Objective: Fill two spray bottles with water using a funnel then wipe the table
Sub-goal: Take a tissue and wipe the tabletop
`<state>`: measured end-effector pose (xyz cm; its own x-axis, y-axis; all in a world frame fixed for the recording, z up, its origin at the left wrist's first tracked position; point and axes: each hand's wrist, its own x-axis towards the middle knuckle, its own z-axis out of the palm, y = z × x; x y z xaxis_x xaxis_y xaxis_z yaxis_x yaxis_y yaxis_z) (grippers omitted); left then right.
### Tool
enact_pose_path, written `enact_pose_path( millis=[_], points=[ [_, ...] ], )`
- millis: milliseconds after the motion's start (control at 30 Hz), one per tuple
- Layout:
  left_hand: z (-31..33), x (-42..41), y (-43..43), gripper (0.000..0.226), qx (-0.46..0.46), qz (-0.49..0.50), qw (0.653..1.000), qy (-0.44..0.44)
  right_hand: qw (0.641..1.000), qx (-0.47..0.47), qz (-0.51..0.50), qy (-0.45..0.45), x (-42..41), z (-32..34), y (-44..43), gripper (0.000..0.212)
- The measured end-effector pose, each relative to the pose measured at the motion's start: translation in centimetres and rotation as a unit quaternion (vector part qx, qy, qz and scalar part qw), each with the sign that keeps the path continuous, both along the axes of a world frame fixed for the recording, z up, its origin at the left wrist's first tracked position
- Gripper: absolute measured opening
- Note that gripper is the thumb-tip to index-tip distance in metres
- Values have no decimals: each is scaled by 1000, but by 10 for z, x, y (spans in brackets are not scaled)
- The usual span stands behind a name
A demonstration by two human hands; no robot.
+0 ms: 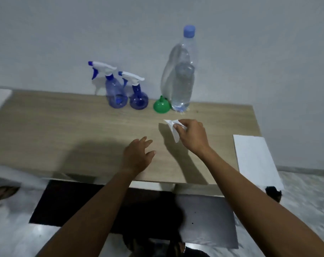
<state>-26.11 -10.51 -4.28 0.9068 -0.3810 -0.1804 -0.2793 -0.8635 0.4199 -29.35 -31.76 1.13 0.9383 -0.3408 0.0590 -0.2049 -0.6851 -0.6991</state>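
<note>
A plain room in what looks like a home, light wood-grain table [64,127] standing against a bare white wall [157,43], pale speckled tile floor [305,191], dark mat [68,204] lying below the table's near edge

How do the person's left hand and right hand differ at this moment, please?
The right hand pinches a crumpled white tissue; the left hand holds nothing. The right hand's fingers are curled, the left hand's spread and relaxed. The right hand is farther in, toward the green funnel, the left hand nearer the front edge. Both are over the wooden table.
</note>
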Motion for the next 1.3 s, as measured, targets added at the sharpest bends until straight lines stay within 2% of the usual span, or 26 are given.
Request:
enact_pose_path(
  millis=[233, 500, 633, 700, 800, 833, 967, 1033, 1133, 1300],
  points=[
    [5, 55, 110, 63, 68, 89, 991, 69, 997, -29, 74, 18, 72, -24, 104, 26],
    [-7, 116, 190, 88, 128, 66, 986, 80, 985, -127, 111, 25, 146, -36, 189, 26],
    [-21, 128, 201, 99, 92, 62, 989, 98, 983, -122, 132, 24, 175, -53, 218, 20],
    [-25, 133, 204, 100, 76, 60, 990, 99, 977, -118, 175, 40, 183, -68, 227, 14],
    [-28, 136, 207, 101, 88, 48, 991, 91, 947, -159, 249, 121, 186, -92, 234, 48],
    [-29, 136, 207, 101, 94, 45, 991, 84, 944, -163, 258, 128, 186, -95, 234, 53],
    [-31, 136, 208, 100, 96, 40, 992, 64, 964, -62, 245, 81, 182, -84, 232, 45],
    [-31, 137, 208, 101, 101, 37, 992, 62, 973, -40, 219, 60, 180, -83, 231, 54],
    [-30, 138, 209, 101, 106, 33, 992, 62, 969, -69, 219, 90, 184, -96, 232, 64],
    [-28, 135, 209, 100, 95, 38, 993, 59, 949, -163, 249, 104, 198, -111, 238, 56]
  ],
)
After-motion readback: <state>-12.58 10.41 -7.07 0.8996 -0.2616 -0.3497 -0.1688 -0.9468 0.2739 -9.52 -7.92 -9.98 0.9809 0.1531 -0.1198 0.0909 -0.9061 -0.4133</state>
